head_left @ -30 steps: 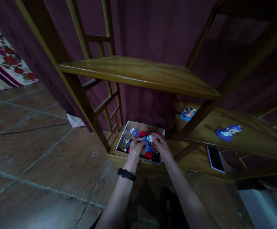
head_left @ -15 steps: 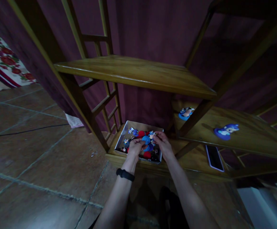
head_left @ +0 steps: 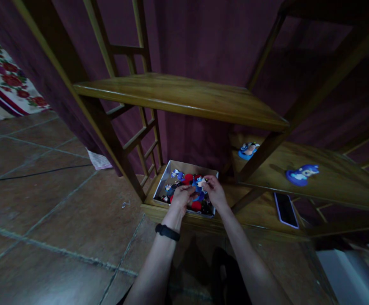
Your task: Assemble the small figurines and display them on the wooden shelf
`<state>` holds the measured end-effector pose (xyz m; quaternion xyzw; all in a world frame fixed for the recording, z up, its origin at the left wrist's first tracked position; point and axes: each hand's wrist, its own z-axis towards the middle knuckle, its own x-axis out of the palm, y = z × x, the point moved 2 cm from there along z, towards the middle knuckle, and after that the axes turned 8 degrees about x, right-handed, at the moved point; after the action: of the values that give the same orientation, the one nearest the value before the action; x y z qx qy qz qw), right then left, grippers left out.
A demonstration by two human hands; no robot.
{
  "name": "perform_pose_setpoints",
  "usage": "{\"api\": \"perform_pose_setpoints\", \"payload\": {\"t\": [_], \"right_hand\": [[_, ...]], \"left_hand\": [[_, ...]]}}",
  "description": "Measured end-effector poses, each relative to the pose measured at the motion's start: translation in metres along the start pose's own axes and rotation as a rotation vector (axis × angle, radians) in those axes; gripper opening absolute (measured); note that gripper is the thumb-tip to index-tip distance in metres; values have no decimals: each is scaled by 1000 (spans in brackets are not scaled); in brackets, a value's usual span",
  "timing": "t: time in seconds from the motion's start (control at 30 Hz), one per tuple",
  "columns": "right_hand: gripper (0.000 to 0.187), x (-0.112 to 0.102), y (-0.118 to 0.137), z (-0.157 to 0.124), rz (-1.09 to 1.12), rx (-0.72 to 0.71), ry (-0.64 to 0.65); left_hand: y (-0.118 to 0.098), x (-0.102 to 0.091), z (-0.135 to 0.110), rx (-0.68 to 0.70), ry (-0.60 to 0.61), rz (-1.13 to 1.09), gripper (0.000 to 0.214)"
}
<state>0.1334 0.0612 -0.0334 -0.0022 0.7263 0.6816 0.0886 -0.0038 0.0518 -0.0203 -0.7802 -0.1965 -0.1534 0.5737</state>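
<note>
My right hand (head_left: 215,191) pinches a small blue-and-white figurine (head_left: 201,182) over the right half of a shallow cardboard box (head_left: 160,186). Close to it on the left, my left hand (head_left: 182,197) hovers above the box with its fingers slightly apart, seemingly holding nothing. Inside the box lie several small figurines with red, blue and black parts, among them a red round piece (head_left: 196,206) and a blue-and-white figurine (head_left: 177,174) near the back left. My hands hide part of the contents.
The box stands on the bottom board of a wooden shelf unit (head_left: 181,95). On the right, a purple figurine (head_left: 301,174) and a blue-based figurine (head_left: 248,150) stand on a middle shelf. Below lies a phone (head_left: 286,210). A slanted post (head_left: 260,156) rises right of my hands.
The figurine has turned, so its blue round base no longer faces me. My left fingers have loosened from the base, while my right hand keeps its pinch.
</note>
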Motion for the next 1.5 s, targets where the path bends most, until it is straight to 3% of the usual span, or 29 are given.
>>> {"api": "perform_pose_setpoints", "payload": {"t": [0.57, 1.27, 1.4, 1.5], "right_hand": [[26, -1, -1, 1, 29, -34, 14], [21, -5, -5, 3, -127, -126, 43], [20, -6, -5, 3, -107, -117, 55], [21, -5, -4, 2, -59, -104, 63]], "left_hand": [[2, -3, 2, -29, 34, 32, 26], [6, -2, 1, -38, -109, -62, 17], [7, -3, 1, -70, -121, -48, 20], [9, -1, 2, -13, -116, -32, 23]]}}
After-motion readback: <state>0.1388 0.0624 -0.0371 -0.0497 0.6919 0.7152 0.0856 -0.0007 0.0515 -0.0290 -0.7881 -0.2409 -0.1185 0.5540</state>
